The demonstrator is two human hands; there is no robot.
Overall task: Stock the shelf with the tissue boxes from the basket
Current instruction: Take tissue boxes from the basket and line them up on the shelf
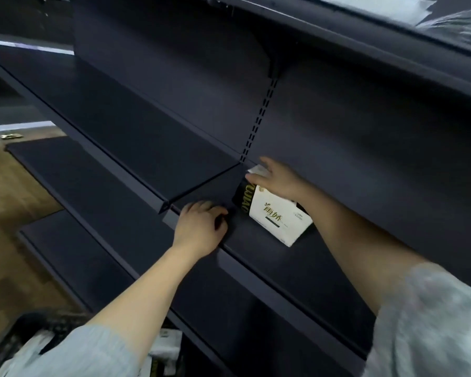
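A white and black tissue pack (272, 213) lies on the dark shelf board (324, 268), close to the back panel and the slotted upright. My right hand (279, 178) lies over the pack's far end, fingers spread and fairly straight, pressing on it. My left hand (201, 227) rests at the shelf's front edge to the left of the pack, fingers curled under, holding nothing. At the bottom left, more white tissue packs (166, 349) show in the black basket (19, 333), partly hidden by my left sleeve.
The shelf unit is dark, with bare boards (120, 126) to the left and lower boards (79, 186) below. An upper shelf (392, 28) overhangs at top right with plastic-wrapped goods (457, 23) on it. Wooden floor (8, 200) lies at left.
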